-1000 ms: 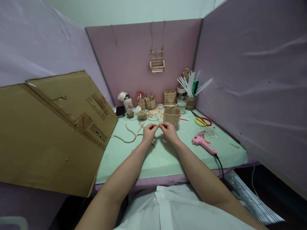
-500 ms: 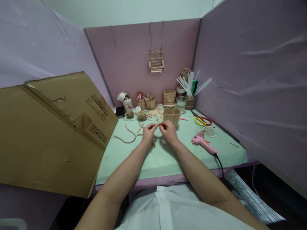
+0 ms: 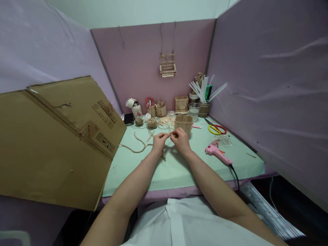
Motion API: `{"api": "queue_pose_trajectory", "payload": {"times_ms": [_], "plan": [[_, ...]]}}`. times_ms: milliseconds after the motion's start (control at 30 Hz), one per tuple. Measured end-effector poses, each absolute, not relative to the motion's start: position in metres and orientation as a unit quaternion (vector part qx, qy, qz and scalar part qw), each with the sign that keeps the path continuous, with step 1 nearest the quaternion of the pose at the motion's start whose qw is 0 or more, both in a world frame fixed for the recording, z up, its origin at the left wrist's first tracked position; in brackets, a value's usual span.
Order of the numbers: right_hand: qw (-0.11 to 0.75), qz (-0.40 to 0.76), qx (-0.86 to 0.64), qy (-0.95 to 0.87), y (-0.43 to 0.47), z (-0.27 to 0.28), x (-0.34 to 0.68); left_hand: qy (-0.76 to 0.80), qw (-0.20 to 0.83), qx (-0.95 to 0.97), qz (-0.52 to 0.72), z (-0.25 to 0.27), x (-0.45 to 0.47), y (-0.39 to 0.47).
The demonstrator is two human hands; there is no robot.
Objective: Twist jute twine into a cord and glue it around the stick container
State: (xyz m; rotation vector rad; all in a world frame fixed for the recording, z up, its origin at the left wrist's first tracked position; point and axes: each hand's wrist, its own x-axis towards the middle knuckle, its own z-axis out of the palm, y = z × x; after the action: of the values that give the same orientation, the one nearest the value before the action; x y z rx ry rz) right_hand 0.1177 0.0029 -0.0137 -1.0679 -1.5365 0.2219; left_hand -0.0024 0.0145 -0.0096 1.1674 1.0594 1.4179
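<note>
My left hand [image 3: 159, 141] and my right hand [image 3: 180, 139] meet fingertip to fingertip over the middle of the table, both pinched closed. Thin strands of twine show at the fingertips; the exact spot they grip is too small to make out. A braided twine cord [image 3: 135, 150] lies curved on the table to the left and runs behind my left hand; a short end shows by that wrist. Just beyond my right hand stands a small wooden-stick basket [image 3: 183, 124]. A ball of twine [image 3: 152, 123] sits behind my left hand, near a small wooden stick [image 3: 150, 136].
At right lie a pink glue gun [image 3: 219, 154] with a black cord and red-and-yellow scissors [image 3: 216, 129]. Stick containers, a clear cup [image 3: 194, 111] and a pot of white sticks [image 3: 204, 109] line the back. A large cardboard sheet [image 3: 64, 143] leans at left.
Both hands stay almost in place, still pinched together, with only slight finger movement. The whole view has shifted very slightly.
</note>
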Motion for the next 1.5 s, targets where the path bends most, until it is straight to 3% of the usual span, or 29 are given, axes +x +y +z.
{"api": "queue_pose_trajectory", "payload": {"times_ms": [167, 333, 500, 800, 867, 933, 1033, 1100, 1167, 1333, 1500], "plan": [[0.588, 0.103, -0.400, -0.696, -0.002, -0.012, 0.114, 0.387, 0.747, 0.269, 0.469, -0.001, -0.008, 0.013], [0.611, 0.159, -0.397, -0.666, -0.005, -0.008, 0.113, 0.329, 0.821, 0.192, 0.425, 0.006, -0.015, 0.010], [0.599, 0.172, -0.380, -0.683, -0.006, -0.003, 0.115, 0.357, 0.779, 0.265, 0.442, 0.008, -0.013, 0.008], [0.593, 0.262, -0.433, -0.627, -0.002, -0.004, 0.119, 0.409, 0.520, 0.488, 0.570, 0.000, -0.007, 0.009], [0.587, 0.301, -0.428, -0.617, -0.001, -0.004, 0.120, 0.409, 0.541, 0.471, 0.564, 0.001, -0.008, 0.009], [0.583, 0.299, -0.412, -0.633, -0.002, -0.004, 0.120, 0.406, 0.630, 0.404, 0.524, 0.004, -0.011, 0.010], [0.583, 0.215, -0.381, -0.684, -0.005, -0.004, 0.117, 0.393, 0.754, 0.295, 0.436, 0.008, -0.014, 0.010], [0.590, 0.181, -0.380, -0.689, -0.005, -0.004, 0.116, 0.385, 0.773, 0.267, 0.427, 0.008, -0.014, 0.009], [0.598, 0.203, -0.402, -0.663, -0.002, -0.007, 0.116, 0.381, 0.735, 0.304, 0.471, 0.007, -0.011, 0.007], [0.573, 0.399, -0.427, -0.574, 0.008, -0.013, 0.119, 0.400, 0.542, 0.482, 0.560, 0.002, -0.002, 0.002], [0.559, 0.439, -0.426, -0.560, 0.007, -0.010, 0.119, 0.403, 0.519, 0.518, 0.547, 0.002, 0.000, 0.001]]}}
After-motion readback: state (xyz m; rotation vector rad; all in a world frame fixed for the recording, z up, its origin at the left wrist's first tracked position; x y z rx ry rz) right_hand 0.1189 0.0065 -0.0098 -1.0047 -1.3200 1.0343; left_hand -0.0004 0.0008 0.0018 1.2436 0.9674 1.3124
